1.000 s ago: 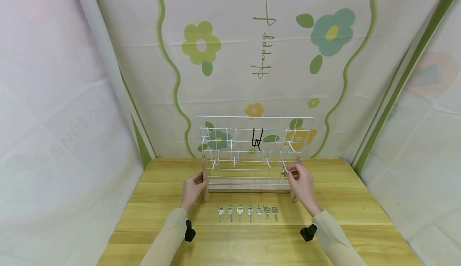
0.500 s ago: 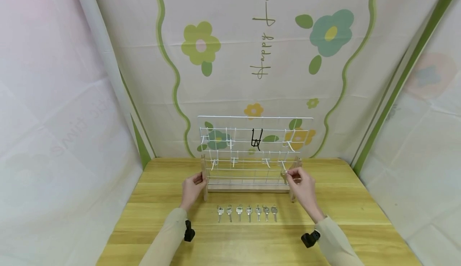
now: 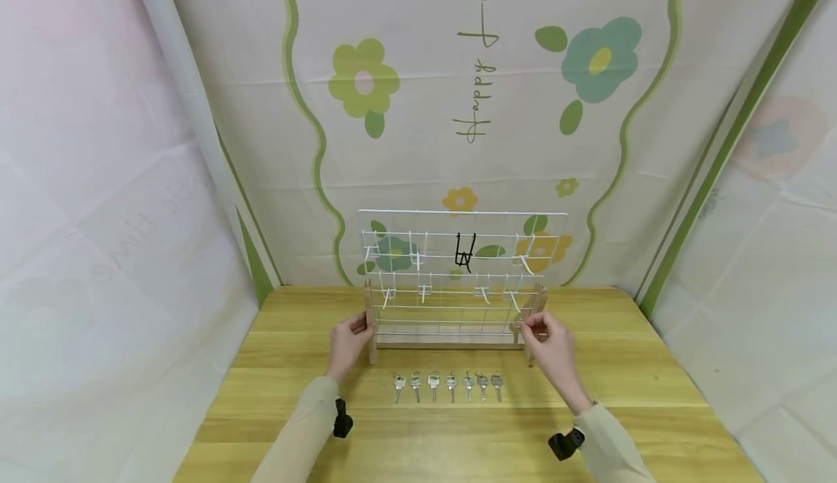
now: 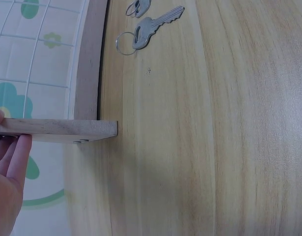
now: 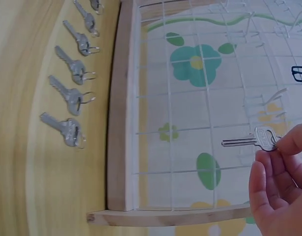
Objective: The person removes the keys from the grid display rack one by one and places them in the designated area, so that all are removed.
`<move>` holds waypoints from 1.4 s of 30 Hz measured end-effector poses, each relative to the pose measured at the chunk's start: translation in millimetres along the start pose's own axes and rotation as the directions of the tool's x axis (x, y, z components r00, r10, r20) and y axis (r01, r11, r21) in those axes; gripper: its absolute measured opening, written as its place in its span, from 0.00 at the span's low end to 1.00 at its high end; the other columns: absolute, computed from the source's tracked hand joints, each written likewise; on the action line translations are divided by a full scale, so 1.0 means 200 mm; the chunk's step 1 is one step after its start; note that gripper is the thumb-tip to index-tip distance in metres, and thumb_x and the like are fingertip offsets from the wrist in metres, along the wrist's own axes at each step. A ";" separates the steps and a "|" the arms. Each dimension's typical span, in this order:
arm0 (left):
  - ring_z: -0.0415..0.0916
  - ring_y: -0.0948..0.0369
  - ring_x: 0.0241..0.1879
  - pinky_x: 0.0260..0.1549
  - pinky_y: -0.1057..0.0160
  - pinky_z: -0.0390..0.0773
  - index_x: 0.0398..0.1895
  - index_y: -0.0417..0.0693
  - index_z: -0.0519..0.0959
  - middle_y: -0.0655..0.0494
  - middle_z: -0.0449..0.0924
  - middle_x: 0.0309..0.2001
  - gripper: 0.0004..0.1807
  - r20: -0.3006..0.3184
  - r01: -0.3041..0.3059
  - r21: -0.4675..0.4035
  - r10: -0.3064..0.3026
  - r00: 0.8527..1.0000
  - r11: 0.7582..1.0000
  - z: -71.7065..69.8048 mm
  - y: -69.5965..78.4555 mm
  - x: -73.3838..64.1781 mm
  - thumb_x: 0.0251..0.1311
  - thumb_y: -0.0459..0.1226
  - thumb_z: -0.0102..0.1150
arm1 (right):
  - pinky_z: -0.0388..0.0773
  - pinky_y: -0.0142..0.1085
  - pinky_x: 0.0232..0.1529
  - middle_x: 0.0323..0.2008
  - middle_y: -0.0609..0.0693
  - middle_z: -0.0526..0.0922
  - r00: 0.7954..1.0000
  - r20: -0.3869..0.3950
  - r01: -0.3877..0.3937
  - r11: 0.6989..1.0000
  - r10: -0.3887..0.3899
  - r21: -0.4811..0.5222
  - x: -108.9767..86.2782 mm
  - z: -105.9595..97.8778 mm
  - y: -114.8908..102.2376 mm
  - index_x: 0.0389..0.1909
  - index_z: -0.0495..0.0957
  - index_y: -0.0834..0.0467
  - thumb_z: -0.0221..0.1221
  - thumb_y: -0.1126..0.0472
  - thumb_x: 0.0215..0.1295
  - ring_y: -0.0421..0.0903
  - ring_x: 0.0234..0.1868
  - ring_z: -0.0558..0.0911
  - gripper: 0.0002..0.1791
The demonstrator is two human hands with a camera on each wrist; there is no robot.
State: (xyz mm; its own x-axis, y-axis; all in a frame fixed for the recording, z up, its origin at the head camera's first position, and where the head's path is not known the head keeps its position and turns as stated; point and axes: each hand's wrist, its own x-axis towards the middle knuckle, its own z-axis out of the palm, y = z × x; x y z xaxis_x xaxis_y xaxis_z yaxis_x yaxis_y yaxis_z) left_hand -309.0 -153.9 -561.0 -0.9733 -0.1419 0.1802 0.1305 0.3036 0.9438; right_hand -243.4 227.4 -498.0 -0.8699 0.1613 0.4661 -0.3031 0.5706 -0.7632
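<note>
My left hand (image 3: 348,343) grips the left wooden upright (image 4: 57,127) of a white wire grid rack (image 3: 463,213), thumb on one side and fingers on the other. At the rack's right end, my right hand (image 3: 553,345) pinches a silver key (image 5: 262,138) near its head, between thumb and fingers. The key's blade points away from the hand, in front of the grid. Just above that hand is a white hook (image 3: 514,300), the rightmost of the lower row. The key's ring is largely hidden by the thumb.
Several keys with rings (image 3: 451,381) lie in a row on the wooden table (image 3: 451,447), before the rack's wooden base bar (image 3: 451,346). More white hooks and one black hook (image 3: 465,256) hang on the grid. A flowered cloth (image 3: 418,156) stands behind.
My right hand has moved slightly down and away from the lower right hook, still pinching the key. The left hand stays on the upright. The table keys have not moved.
</note>
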 end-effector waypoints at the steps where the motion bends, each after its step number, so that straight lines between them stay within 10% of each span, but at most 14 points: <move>1: 0.84 0.44 0.51 0.47 0.62 0.87 0.55 0.29 0.79 0.33 0.83 0.52 0.20 0.002 0.002 -0.003 -0.002 1.000 1.000 0.00 0.00 0.00 0.60 0.27 0.64 | 0.82 0.21 0.30 0.31 0.55 0.86 1.000 0.009 -0.003 1.000 0.003 -0.005 -0.01 0.00 0.01 0.34 0.79 0.67 0.63 0.67 0.63 0.28 0.29 0.78 0.05; 42: 0.83 0.42 0.52 0.47 0.60 0.87 0.55 0.29 0.79 0.32 0.82 0.52 0.20 -0.002 -0.010 -0.016 0.010 1.000 1.000 -0.01 0.02 -0.01 0.58 0.25 0.64 | 0.71 0.25 0.25 0.28 0.51 0.82 0.913 0.258 -0.267 0.941 0.316 -0.207 -0.21 0.11 0.39 0.31 0.78 0.62 0.62 0.68 0.56 0.38 0.28 0.74 0.02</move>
State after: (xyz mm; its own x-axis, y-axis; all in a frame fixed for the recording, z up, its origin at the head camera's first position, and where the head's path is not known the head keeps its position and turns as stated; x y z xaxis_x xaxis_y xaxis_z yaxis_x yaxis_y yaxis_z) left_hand -306.4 -153.5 -556.5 -0.9717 -0.1406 0.1900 0.1431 0.2896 0.9464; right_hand -238.6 246.3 -587.1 -0.9904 0.1199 0.0686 0.0280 0.6608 -0.7500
